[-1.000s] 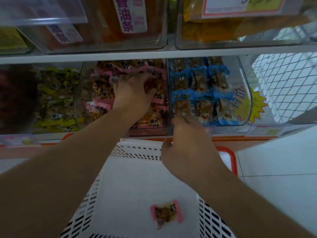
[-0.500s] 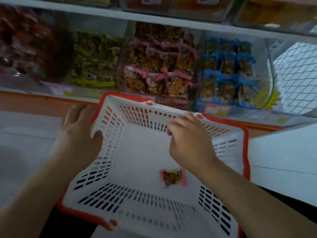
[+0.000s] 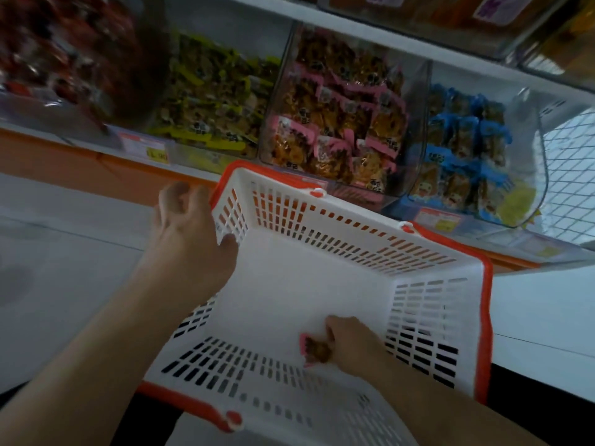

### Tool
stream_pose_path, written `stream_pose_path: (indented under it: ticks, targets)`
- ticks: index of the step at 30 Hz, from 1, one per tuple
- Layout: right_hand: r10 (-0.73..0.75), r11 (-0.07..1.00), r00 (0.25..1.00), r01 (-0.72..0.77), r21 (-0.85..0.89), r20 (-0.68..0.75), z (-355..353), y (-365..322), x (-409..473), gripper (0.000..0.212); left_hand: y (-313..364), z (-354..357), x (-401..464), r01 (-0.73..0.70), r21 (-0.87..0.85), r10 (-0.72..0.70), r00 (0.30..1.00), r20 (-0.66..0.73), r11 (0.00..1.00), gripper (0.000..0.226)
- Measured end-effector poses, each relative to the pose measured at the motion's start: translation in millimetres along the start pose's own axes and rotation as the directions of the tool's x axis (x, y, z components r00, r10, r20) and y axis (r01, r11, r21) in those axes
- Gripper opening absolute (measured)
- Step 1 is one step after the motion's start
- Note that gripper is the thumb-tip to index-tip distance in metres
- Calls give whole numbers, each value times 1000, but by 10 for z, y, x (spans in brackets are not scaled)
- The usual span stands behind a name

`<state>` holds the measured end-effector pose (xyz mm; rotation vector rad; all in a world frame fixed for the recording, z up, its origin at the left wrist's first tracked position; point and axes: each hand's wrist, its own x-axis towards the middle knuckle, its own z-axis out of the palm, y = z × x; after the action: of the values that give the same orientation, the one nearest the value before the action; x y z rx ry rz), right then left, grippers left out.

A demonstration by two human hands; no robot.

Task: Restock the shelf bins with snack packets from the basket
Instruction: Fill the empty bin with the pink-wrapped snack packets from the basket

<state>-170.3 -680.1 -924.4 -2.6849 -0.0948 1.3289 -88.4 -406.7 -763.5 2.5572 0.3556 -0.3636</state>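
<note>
Your left hand (image 3: 190,233) grips the far-left corner of the white basket (image 3: 322,278), thumb inside the wall, fingers hidden behind the orange rim. Your right hand (image 3: 354,342) is down on the basket floor, its grip pinched on a pink-edged snack packet (image 3: 314,349); your fingers cover the packet's right half. Just beyond the basket, the pink-packet bin (image 3: 341,111) stands on the shelf, its labels too blurred to read.

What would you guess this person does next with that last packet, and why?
Probably lift it up to the pink bin: the right hand pinches the pink-edged packet on the basket floor, and the left hand grips the basket's wall.
</note>
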Motion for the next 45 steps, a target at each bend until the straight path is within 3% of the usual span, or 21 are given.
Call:
stream_pose_path:
  ticks: [3,9,13,16,18,22,26,28,30,32,34,36,38,40,43,45]
  targets:
    - [4,941,999,10,337,-40,-352,-73,-53,19,187,-89,-6,-164,-55,155,978,-140,985,45]
    - [5,661,967,189,727,-256,-1475,-328,-640,10,392,22,-14,-88,-280,116,990,86,956,1]
    - [-9,434,930,334,837,-367,-1729,-324,-998,8,565,62,-53,32,-533,107,968,228,846,32]
    - [-22,208,935,350,913,-354,-1732,-315,-1019,14,649,66,-51,103,-724,127,958,256,682,16]
    - [-72,142,928,372,917,-365,-1766,-312,-995,14,636,52,-23,96,-774,133,965,227,626,15]
    - [-186,173,899,428,887,-397,-1863,-317,-959,11,656,97,18,78,-807,72,986,148,586,20]
    - [-35,310,882,456,834,-469,-1884,-338,-823,14,718,176,37,52,-800,69,991,116,597,13]
    - [31,351,867,456,818,-497,-1891,-354,-761,17,759,192,29,59,-777,102,982,156,626,29]
    - [42,410,841,477,777,-539,-1869,-356,-732,36,800,204,22,66,-740,108,977,185,670,46]
    - [-9,555,781,523,646,-625,-1847,-341,-727,64,819,199,40,46,-706,115,977,179,707,52]
    - [-96,648,735,558,518,-672,-1852,-333,-717,72,815,170,83,14,-691,129,980,155,723,55]
    - [-81,620,749,554,555,-657,-1873,-331,-695,69,824,131,124,-14,-702,161,976,144,712,57]
    - [7,512,787,527,678,-617,-1920,-329,-671,68,841,96,145,-16,-733,190,970,155,680,56]
    - [80,458,778,526,717,-623,-2008,-331,-641,64,795,72,166,-62,-724,206,972,112,687,50]
    - [141,502,713,546,670,-687,-2261,-393,-552,57,641,-26,238,-199,-468,193,979,-61,861,49]
    - [188,534,647,564,630,-739,-2507,-497,-398,56,523,-69,295,-206,-284,166,973,-161,936,55]
